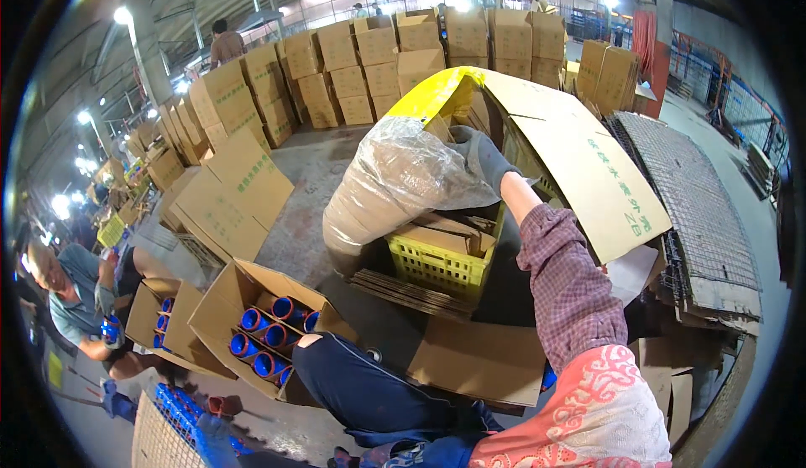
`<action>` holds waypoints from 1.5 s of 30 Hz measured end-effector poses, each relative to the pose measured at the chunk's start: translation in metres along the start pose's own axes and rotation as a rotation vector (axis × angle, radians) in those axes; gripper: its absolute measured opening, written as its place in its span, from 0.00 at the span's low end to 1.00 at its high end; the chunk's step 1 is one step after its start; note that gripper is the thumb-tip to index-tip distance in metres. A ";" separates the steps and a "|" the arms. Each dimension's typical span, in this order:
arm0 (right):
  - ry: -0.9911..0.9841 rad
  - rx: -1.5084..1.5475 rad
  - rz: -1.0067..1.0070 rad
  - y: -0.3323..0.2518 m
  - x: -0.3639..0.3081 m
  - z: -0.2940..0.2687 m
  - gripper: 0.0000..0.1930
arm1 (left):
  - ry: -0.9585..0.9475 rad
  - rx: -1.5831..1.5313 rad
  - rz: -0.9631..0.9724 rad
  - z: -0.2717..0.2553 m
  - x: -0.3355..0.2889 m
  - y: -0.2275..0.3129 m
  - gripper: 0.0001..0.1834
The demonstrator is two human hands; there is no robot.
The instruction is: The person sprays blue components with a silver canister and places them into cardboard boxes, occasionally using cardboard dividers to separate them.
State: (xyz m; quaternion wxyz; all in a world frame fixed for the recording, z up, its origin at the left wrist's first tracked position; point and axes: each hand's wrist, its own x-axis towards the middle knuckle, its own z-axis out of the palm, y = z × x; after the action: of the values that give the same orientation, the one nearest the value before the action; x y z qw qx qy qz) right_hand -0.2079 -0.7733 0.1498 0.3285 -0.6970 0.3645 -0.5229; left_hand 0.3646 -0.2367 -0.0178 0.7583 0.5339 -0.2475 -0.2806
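Observation:
My right hand (485, 159), in a grey glove, reaches forward to the mouth of a large bag (395, 178) wrapped in clear and yellow plastic. Its fingers look curled beside cardboard pieces (474, 115) there; what they hold is hidden. Low on the left, my left hand (217, 439) seems to be a dim blue-grey glove near blue cylinders (178, 401); its fingers do not show clearly. An open cardboard box (220, 321) by my knee holds several blue cylinders (253, 319) with orange-red rims, parted by cardboard dividers.
A yellow crate (441, 262) with cardboard sheets stands below the bag. A large cardboard flap (588, 157) leans to its right, near stacked wire mesh panels (688, 199). Stacked cartons (378, 65) line the back. Left, a co-worker (80, 292) handles a blue cylinder beside another box (172, 321).

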 end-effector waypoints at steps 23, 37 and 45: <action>0.540 0.308 -0.508 -0.164 -0.097 0.058 0.13 | -0.269 -0.049 0.122 0.231 -0.010 0.019 0.27; -1.219 0.277 0.297 -0.104 -0.290 0.335 0.12 | 0.207 -0.505 -0.324 0.153 -0.098 -0.054 0.32; -0.777 -0.024 -0.108 -0.099 -0.261 0.414 0.08 | 0.183 -0.344 -0.190 0.147 -0.040 -0.052 0.31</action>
State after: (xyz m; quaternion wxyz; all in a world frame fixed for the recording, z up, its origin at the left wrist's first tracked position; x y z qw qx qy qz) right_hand 0.1604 -0.4676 0.0067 0.4060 -0.8650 0.1817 -0.2323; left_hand 0.2280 -0.3218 -0.0254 0.8278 0.4406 -0.0746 -0.3391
